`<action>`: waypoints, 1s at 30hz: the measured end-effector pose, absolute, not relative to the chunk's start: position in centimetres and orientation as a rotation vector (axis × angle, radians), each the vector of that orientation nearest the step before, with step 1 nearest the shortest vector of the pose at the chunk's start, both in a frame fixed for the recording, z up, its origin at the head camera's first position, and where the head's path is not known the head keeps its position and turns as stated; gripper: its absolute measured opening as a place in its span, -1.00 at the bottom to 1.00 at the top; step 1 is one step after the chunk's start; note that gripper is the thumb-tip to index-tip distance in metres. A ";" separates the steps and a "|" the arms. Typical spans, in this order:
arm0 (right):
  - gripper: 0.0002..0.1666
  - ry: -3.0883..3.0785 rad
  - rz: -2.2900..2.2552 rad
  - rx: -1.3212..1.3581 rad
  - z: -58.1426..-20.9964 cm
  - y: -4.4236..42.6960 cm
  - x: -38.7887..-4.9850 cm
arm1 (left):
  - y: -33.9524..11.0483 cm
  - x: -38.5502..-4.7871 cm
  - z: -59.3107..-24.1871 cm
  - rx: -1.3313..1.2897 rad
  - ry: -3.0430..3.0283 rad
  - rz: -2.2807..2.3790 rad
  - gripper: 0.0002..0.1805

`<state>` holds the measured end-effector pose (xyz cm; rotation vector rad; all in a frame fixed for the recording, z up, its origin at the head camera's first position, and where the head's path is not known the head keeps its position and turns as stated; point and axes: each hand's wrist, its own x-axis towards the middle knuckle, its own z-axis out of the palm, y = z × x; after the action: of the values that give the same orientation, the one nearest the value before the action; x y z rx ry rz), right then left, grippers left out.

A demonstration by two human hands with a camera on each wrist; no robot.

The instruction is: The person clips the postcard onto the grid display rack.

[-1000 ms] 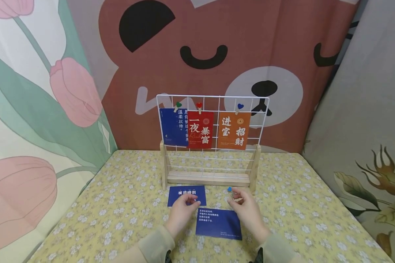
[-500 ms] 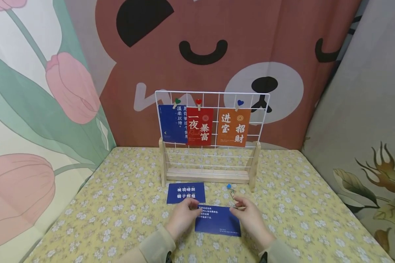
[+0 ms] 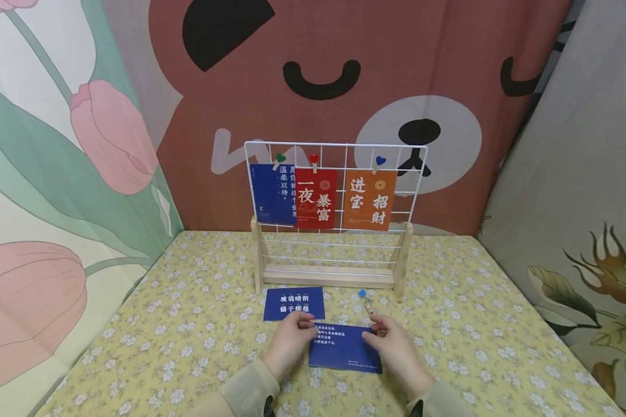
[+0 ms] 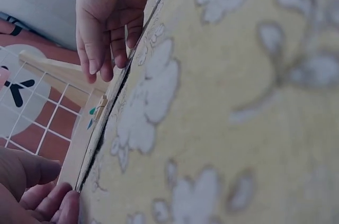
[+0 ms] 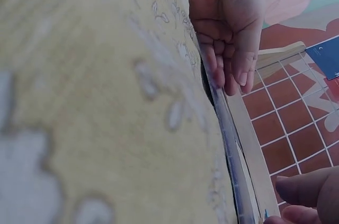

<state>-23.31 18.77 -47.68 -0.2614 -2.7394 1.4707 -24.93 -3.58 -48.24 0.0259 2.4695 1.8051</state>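
In the head view, a dark blue card (image 3: 344, 350) with white writing lies on the tablecloth between both hands. My left hand (image 3: 290, 341) is at its upper left corner, thumb over the card. At its upper right corner is my right hand (image 3: 396, 347), thumb over the edge. Both wrist views show a gap between thumb and fingers of the left hand (image 4: 37, 192) and right hand (image 5: 307, 197). Just beyond the right fingers lies a small wooden clip with a blue heart (image 3: 363, 294). Another blue card (image 3: 287, 296) lies behind the left hand.
A white wire grid (image 3: 346, 156) on a wooden stand (image 3: 328, 275) stands behind the cards. Heart clips hold a blue card (image 3: 271, 197), a red card (image 3: 326, 188) and an orange card (image 3: 367, 217) on it. Printed curtains (image 3: 229, 87) rise behind the floral tablecloth (image 3: 188, 324).
My right hand has let go of the blue heart clip, which now lies on the cloth. Both hands have come to the near blue card's upper corners. The view has shifted slightly.
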 end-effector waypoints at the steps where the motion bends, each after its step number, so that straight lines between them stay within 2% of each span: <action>1: -0.43 -2.739 1.465 -0.262 -47.7 18.8 -23.3 | -3.6 -24.9 -48.2 0.022 2.456 1.825 -0.68; 30: -0.44 -2.774 1.416 -0.319 -47.6 18.4 -23.2 | -3.6 -25.1 -48.8 -0.053 2.167 2.059 -0.53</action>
<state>-23.22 18.41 -47.61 -0.3193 -2.7741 1.4155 -25.12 -3.57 -48.77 -0.0528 2.1671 2.0592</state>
